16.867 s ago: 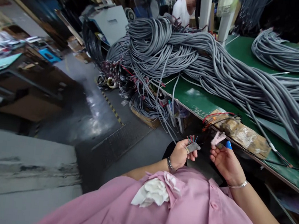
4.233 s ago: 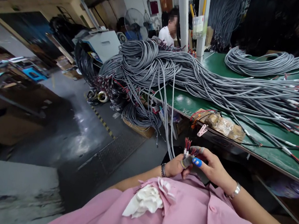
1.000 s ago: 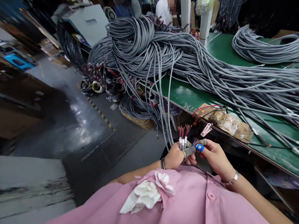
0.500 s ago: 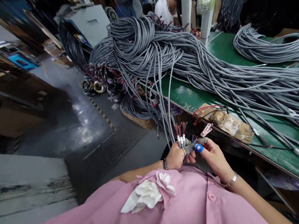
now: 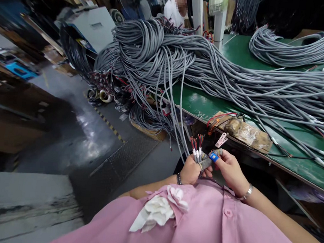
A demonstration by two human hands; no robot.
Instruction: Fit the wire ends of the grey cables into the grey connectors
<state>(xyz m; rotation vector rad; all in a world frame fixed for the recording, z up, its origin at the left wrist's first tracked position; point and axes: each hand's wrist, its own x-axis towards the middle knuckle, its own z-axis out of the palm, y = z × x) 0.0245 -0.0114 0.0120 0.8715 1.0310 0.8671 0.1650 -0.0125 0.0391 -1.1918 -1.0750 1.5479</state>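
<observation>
Several grey cables (image 5: 183,139) run down from the bench into my left hand (image 5: 191,171), which is closed around their ends. White sleeves and fanned red and dark wires (image 5: 196,142) stick up above its fingers. My right hand (image 5: 229,169) pinches at the tip of a cable end beside the left one, thumb against forefinger; the wire tips there are mostly hidden. Blue tape (image 5: 213,157) wraps the right thumb, and grey finger covers sit on fingers of both hands. A pink clothes peg (image 5: 221,140) is just beyond the right hand, at the bench edge.
A large pile of grey cables (image 5: 157,52) covers much of the green bench (image 5: 237,50), with another coil (image 5: 295,48) behind. A taped wooden block (image 5: 243,133) lies at the front edge. A person in white (image 5: 174,12) is behind the bench. A white post (image 5: 219,27) rises there.
My right thumb has closed down over the wire tips, so the coloured wires seen there before are now mostly covered. My left hand keeps its hold; the view has shifted slightly.
</observation>
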